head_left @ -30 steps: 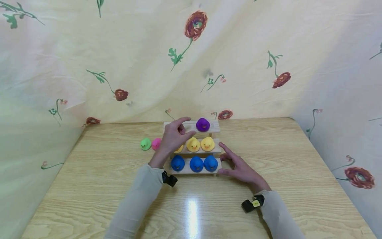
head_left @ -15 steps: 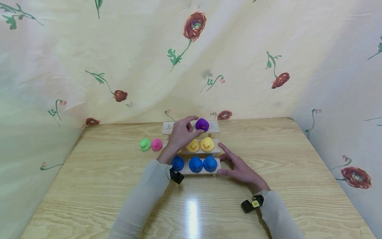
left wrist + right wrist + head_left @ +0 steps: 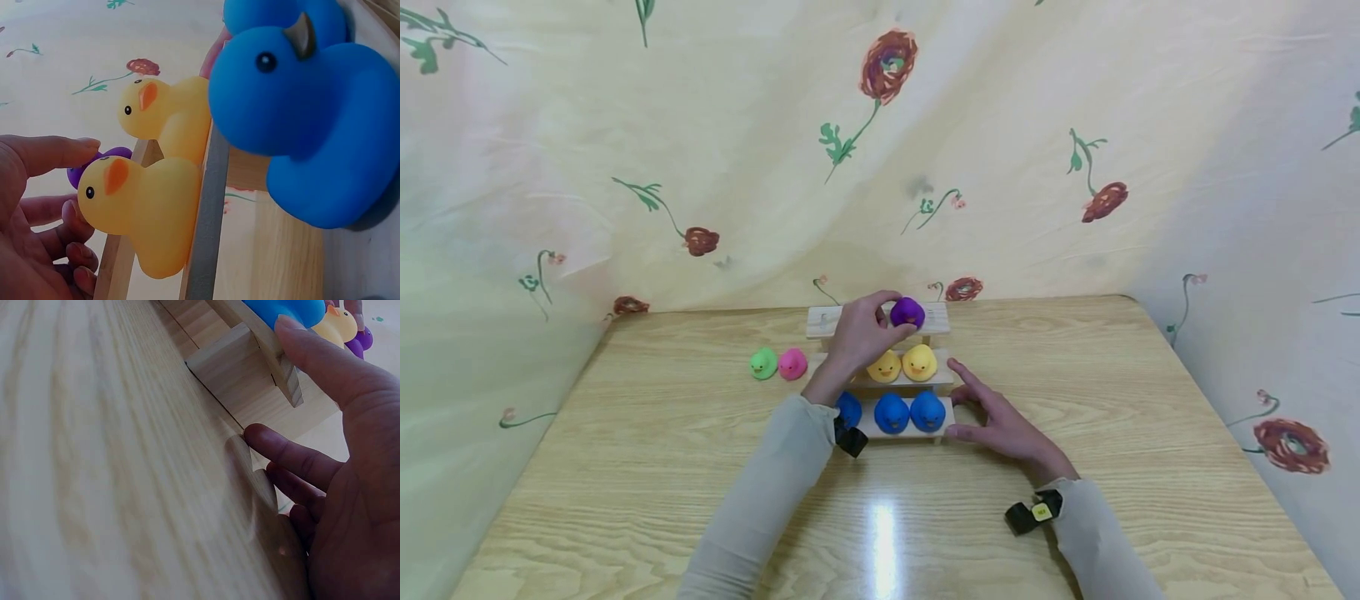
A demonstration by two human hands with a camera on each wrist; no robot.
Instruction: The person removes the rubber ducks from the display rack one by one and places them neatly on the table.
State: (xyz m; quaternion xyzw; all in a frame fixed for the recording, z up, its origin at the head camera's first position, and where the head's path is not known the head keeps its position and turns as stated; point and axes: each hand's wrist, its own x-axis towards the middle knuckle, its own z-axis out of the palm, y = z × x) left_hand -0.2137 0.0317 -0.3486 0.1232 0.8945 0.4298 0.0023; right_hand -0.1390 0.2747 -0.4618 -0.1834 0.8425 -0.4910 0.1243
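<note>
A purple rubber duck (image 3: 907, 312) sits on the top tier of a wooden three-step stand (image 3: 937, 315). My left hand (image 3: 863, 335) pinches it, index finger at its back and thumb at its front. In the left wrist view, a yellow duck (image 3: 147, 194) partly hides the purple duck (image 3: 120, 152). Yellow ducks (image 3: 919, 363) line the middle tier, partly covered by the left hand. Three blue ducks (image 3: 891, 413) stand on the bottom tier. My right hand (image 3: 1003, 421) rests at the stand's right end, thumb by the bottom tier, fingers loosely extended.
A green duck (image 3: 763, 364) and a pink duck (image 3: 792, 364) stand on the wooden table (image 3: 647, 433), left of the stand. A flowered cloth (image 3: 760, 150) hangs behind and along both sides of the table.
My left hand has moved right along the top tier, and its thumb and index finger have closed on the purple duck. The right hand has stayed at the stand's end.
</note>
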